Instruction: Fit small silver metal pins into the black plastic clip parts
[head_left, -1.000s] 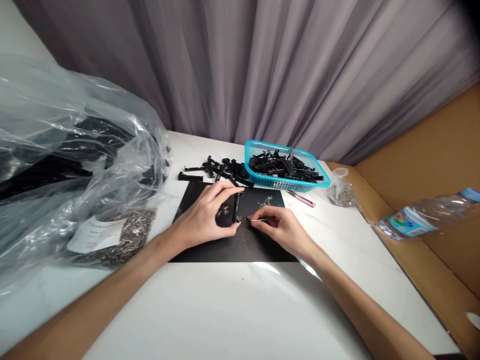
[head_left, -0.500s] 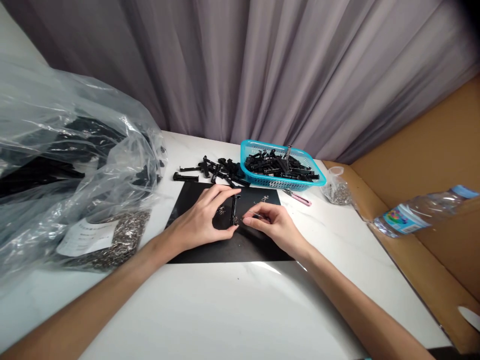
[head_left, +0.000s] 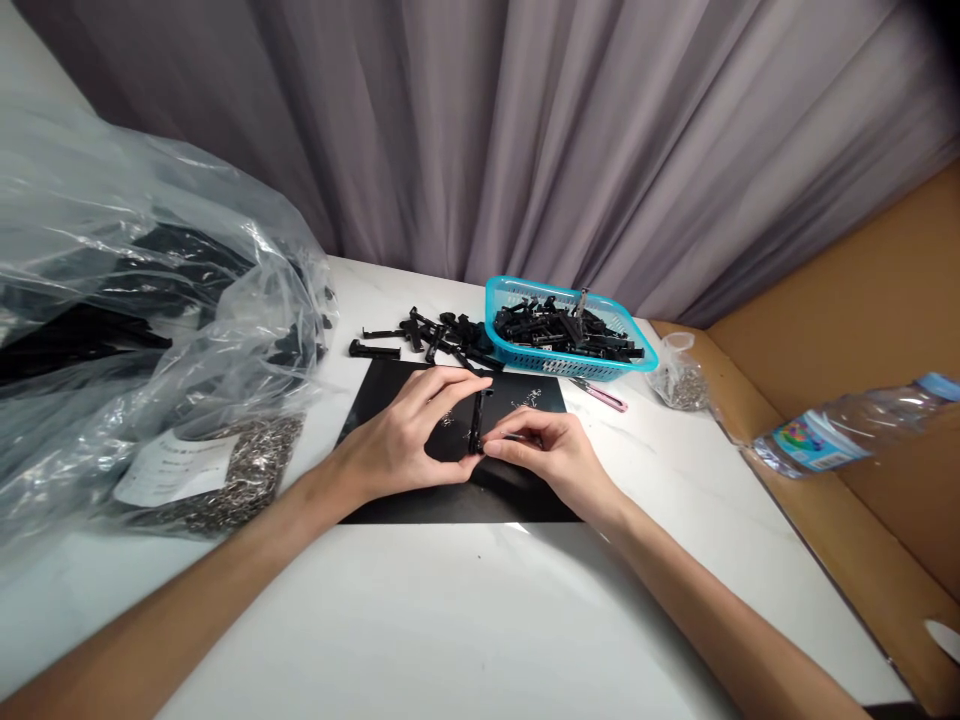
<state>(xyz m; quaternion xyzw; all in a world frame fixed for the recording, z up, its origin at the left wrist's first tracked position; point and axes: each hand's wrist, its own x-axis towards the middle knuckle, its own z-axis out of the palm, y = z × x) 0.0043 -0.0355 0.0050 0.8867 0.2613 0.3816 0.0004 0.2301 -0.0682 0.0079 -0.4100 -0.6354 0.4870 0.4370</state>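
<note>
My left hand [head_left: 409, 430] grips a long, narrow black plastic part [head_left: 476, 420] by its two ends, between thumb and fingers, over a black mat [head_left: 450, 503]. My right hand [head_left: 544, 440] is closed in a pinch, its fingertips at the lower end of that part. What the pinch holds is too small to make out. Small shiny metal pieces [head_left: 529, 399] lie on the mat beyond my right hand, and a few more [head_left: 448, 416] show inside the curve of my left hand.
Loose black parts [head_left: 420, 335] lie behind the mat, beside a blue basket [head_left: 651, 362] full of similar parts. A pink-handled tool [head_left: 606, 398] and a small bag [head_left: 681, 383] are at right, near a plastic bottle [head_left: 817, 440]. Clear bags [head_left: 225, 470] crowd the left.
My right fingertips have come in from the right and now meet the lower end of the black part. My left hand keeps its hold. The whole view has shifted slightly.
</note>
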